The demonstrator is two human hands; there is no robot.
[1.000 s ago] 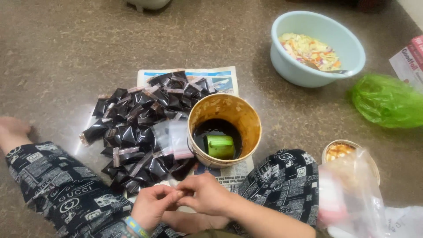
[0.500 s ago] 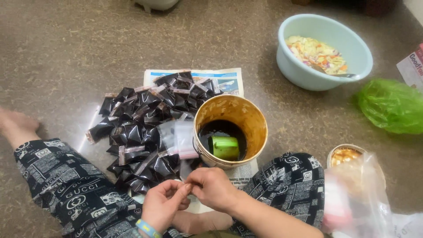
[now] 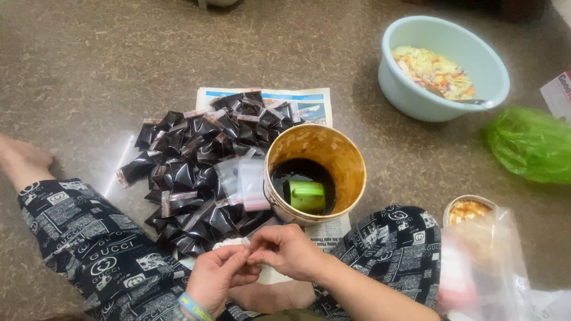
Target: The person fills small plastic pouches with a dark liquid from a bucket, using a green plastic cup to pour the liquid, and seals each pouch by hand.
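My left hand (image 3: 219, 277) and my right hand (image 3: 286, 251) meet low in the head view, fingertips pinching a small clear plastic bag (image 3: 244, 242) between them. Just beyond the hands stands a tan bucket (image 3: 351, 163) with dark liquid and a green cup (image 3: 307, 195) floating in it. Left of the bucket lies a heap of several small dark filled sachets (image 3: 196, 166) on a newspaper (image 3: 309, 107). A stack of empty clear bags (image 3: 245, 181) rests on the heap by the bucket.
A pale blue bowl (image 3: 410, 98) of shredded mixed vegetables with a spoon stands at the far right. A green plastic bag (image 3: 526, 142) lies beside it. A small tin (image 3: 467, 209) and clear plastic bags (image 3: 488, 267) are near my right knee. My patterned trouser legs flank the hands.
My hands have shifted slightly right and up toward the bucket while working the small clear bag between the fingertips. Nothing else has moved.
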